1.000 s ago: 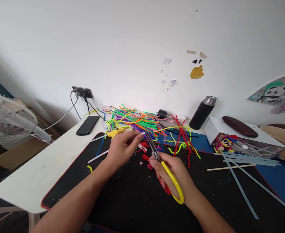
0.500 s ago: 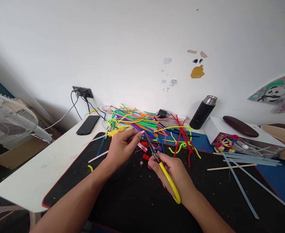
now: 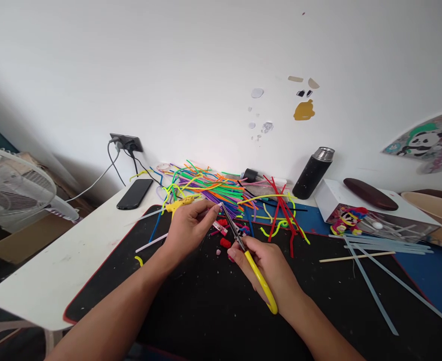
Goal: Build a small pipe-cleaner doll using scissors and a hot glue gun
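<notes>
My left hand (image 3: 189, 228) pinches a thin pale purple straw piece (image 3: 216, 206) that sticks out to the right of its fingertips. My right hand (image 3: 271, 273) grips yellow-handled scissors (image 3: 249, 258); their blades (image 3: 230, 223) point up-left and meet the straw just past my left fingers. Small red and pink cut bits (image 3: 224, 242) lie on the black mat (image 3: 206, 311) below the blades. A heap of coloured straws (image 3: 209, 188) lies just beyond both hands.
A black phone (image 3: 135, 193) and a wall socket with cables (image 3: 126, 143) are at the back left, a fan (image 3: 10, 185) at far left. A black flask (image 3: 313, 173), a white box (image 3: 375, 213), long clear strips (image 3: 375, 293) and a wooden stick (image 3: 356, 256) lie to the right.
The scissor handles have drawn together and the blades have come together at the straw. Both hands stay in nearly the same place; the view shifted slightly.
</notes>
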A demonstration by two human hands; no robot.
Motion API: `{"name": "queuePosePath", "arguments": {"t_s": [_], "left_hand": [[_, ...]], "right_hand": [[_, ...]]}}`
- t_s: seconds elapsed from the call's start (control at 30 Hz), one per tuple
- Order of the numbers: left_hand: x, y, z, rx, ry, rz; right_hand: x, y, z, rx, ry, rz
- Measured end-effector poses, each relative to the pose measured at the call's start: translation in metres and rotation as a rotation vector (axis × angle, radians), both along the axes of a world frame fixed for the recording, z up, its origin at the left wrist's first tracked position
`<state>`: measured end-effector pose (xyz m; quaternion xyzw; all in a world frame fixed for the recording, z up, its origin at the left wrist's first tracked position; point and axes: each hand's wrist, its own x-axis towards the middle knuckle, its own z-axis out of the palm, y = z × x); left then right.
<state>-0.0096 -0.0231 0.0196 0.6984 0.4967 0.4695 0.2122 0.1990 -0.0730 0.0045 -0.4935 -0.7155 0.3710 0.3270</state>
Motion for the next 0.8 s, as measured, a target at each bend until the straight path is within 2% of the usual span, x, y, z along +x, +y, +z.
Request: {"name": "queuePosePath", "arguments": {"t_s": [0.27, 0.4, 0.53, 0.63, 0.73, 0.8], "left_hand": [[-0.002, 0.002, 0.001, 0.029, 0.067, -0.006], [-0.011, -0.004, 0.008, 0.095, 0.271, 0.012], [-0.019, -0.016, 0.024, 0.262, 0.569, -0.028], [-0.023, -0.020, 0.041, 0.413, 0.680, -0.098], [-0.024, -0.011, 0.060, 0.462, 0.699, -0.196], [-0.024, 0.003, 0.072, 0.404, 0.696, -0.309]], "right_hand": [[-0.001, -0.002, 0.003, 0.032, -0.019, -0.050], [0.004, 0.002, 0.002, 0.035, -0.076, -0.133], [0.007, 0.005, 0.002, 0.091, -0.155, -0.141], [0.005, 0.005, 0.001, 0.105, -0.208, -0.097], [0.003, 0.003, -0.002, 0.118, -0.261, -0.030], [0.002, 0.002, -0.005, 0.143, -0.285, 0.032]]}}
